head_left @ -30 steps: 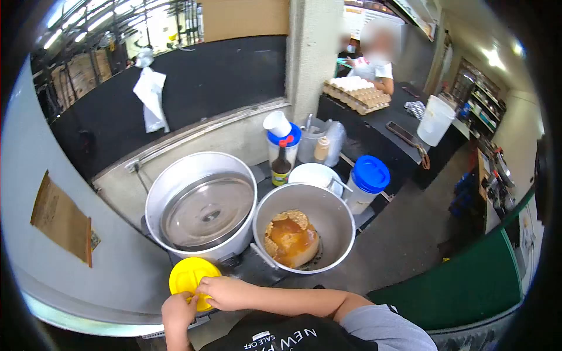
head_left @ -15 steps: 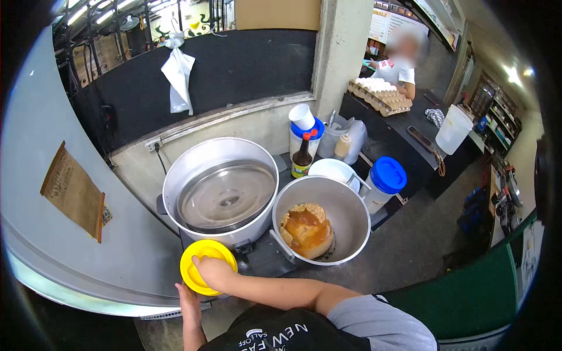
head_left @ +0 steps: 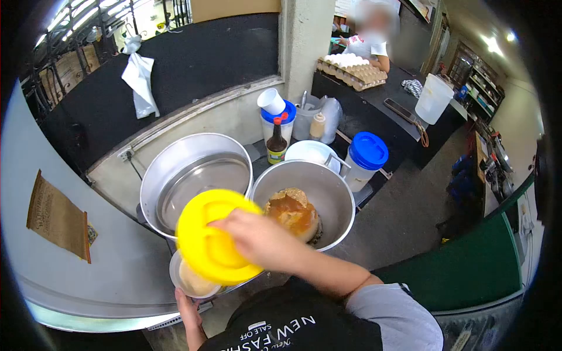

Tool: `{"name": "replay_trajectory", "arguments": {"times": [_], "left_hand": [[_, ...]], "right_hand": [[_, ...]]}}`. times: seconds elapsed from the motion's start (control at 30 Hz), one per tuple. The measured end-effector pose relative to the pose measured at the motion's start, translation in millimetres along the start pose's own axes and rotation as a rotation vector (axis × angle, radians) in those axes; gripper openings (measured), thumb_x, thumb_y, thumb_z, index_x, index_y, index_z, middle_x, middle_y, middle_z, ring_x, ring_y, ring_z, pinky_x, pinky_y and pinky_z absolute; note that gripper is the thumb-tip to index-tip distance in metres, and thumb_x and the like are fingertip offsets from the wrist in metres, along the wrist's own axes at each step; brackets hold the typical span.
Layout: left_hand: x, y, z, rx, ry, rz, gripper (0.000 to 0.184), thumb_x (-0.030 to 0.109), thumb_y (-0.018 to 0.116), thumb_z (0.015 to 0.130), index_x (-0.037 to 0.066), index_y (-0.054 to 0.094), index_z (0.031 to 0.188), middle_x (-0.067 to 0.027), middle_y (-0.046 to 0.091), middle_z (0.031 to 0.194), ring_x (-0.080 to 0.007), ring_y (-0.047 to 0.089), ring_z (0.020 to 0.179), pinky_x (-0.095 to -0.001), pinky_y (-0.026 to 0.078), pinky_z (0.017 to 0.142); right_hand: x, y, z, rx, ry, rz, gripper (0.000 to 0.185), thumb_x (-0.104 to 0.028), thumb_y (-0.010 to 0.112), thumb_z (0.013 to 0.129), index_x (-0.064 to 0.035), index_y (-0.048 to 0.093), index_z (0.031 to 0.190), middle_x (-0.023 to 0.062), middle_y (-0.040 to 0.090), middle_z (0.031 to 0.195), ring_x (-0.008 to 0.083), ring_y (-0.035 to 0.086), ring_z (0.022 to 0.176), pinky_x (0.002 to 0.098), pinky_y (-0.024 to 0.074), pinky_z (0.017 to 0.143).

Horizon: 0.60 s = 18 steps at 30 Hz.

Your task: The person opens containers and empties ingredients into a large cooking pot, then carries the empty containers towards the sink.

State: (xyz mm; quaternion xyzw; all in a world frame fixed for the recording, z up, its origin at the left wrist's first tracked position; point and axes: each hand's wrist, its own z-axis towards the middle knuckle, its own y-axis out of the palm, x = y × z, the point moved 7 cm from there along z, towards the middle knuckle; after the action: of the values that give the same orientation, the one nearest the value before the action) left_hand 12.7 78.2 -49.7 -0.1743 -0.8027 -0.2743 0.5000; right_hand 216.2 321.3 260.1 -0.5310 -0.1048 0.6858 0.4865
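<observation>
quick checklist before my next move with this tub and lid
1. Round yellow plastic lid off the round whitish tub: ok, raised in the right hand.
2. Right hand free: not ok, it holds the lid.
3. Tub held firmly: cannot tell, left hand touches its side but the grip is partly hidden.
4. Fill level: cannot tell, the lid blocks part of the pale contents.
5. Wide grey metal pot uncovered: ok, brown-coated food shows inside.

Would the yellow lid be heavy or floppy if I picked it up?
The yellow lid is probably light, since the right hand alone holds it up. It looks stiff, as it isn't drooping. Being round, it might roll.
</observation>
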Motion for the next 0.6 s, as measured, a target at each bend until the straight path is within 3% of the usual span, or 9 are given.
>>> {"name": "replay_trajectory", "arguments": {"times": [0.1, 0.2, 0.27, 0.43, 0.5, 0.53, 0.6], "left_hand": [[-3.8, -6.7, -0.6, 0.199, 0.007, 0.081, 0.072, 0.054, 0.041, 0.097, 0.009, 0.021, 0.150, -0.0127, 0.025, 0.153, -0.0269, 0.027, 0.140, -0.0508, 0.029, 0.106], [-14.0, -15.0, 13.8, 0.248, 0.110, 0.084, 0.071, 0.050, 0.037, 0.100, 0.001, 0.021, 0.148, -0.0163, 0.025, 0.153, -0.0274, 0.027, 0.140, -0.0450, 0.026, 0.111], [-29.8, -46.0, 28.7, 0.322, 0.231, 0.440, 0.069, 0.047, 0.034, 0.101, -0.003, 0.023, 0.147, -0.0182, 0.023, 0.152, -0.0279, 0.027, 0.140, -0.0409, 0.025, 0.113], [-52.3, -100.6, 55.1, 0.456, 0.541, 0.951, 0.059, 0.038, 0.034, 0.103, -0.010, 0.037, 0.137, -0.0248, 0.037, 0.143, -0.0325, 0.036, 0.134, -0.0385, 0.026, 0.112], [-45.6, -93.9, 48.2, 0.557, 0.585, 1.017, 0.054, 0.033, 0.035, 0.102, -0.012, 0.042, 0.133, -0.0268, 0.043, 0.138, -0.0341, 0.039, 0.131, -0.0387, 0.026, 0.112], [-38.3, -86.7, 45.0, 0.556, 0.496, 0.753, 0.052, 0.030, 0.035, 0.102, -0.011, 0.042, 0.133, -0.0264, 0.041, 0.141, -0.0341, 0.039, 0.132, -0.0392, 0.026, 0.112], [-30.7, -80.5, 38.1, 0.613, 0.438, 0.682, 0.053, 0.031, 0.036, 0.102, -0.011, 0.042, 0.133, -0.0259, 0.041, 0.141, -0.0344, 0.040, 0.131, -0.0392, 0.027, 0.112]], "right_hand": [[39.2, -71.4, -44.8, 0.174, 0.142, -0.233, 0.044, 0.005, 0.051, 0.077, -0.0062, 0.060, 0.119, 0.0168, 0.061, 0.107, 0.0343, 0.059, 0.102, 0.0419, 0.0471, 0.092], [87.9, -129.9, -103.3, 0.325, 0.407, -0.338, 0.043, 0.003, 0.056, 0.075, -0.0068, 0.062, 0.117, 0.0186, 0.061, 0.106, 0.0354, 0.060, 0.101, 0.0416, 0.0479, 0.091], [123.2, -160.6, -144.9, 0.433, 0.558, -0.419, 0.041, 0.002, 0.058, 0.075, -0.0064, 0.064, 0.115, 0.0193, 0.061, 0.105, 0.0361, 0.060, 0.101, 0.0414, 0.0480, 0.090], [204.2, -226.0, -213.2, 0.547, 0.819, -0.591, 0.038, -0.001, 0.058, 0.078, -0.0073, 0.065, 0.115, 0.0201, 0.061, 0.108, 0.0367, 0.060, 0.102, 0.0406, 0.0473, 0.092], [238.9, -252.7, -223.6, 0.551, 0.870, -0.574, 0.038, -0.002, 0.058, 0.078, -0.0079, 0.065, 0.115, 0.0201, 0.062, 0.108, 0.0365, 0.060, 0.102, 0.0407, 0.0470, 0.093], [254.1, -265.8, -224.5, 0.548, 0.862, -0.567, 0.036, -0.003, 0.058, 0.079, -0.0084, 0.065, 0.114, 0.0201, 0.062, 0.109, 0.0362, 0.059, 0.103, 0.0410, 0.0466, 0.093], [280.9, -294.0, -219.1, 0.568, 0.807, -0.596, 0.036, -0.003, 0.058, 0.080, -0.0083, 0.065, 0.114, 0.0201, 0.062, 0.109, 0.0362, 0.059, 0.103, 0.0412, 0.0466, 0.093]]}}
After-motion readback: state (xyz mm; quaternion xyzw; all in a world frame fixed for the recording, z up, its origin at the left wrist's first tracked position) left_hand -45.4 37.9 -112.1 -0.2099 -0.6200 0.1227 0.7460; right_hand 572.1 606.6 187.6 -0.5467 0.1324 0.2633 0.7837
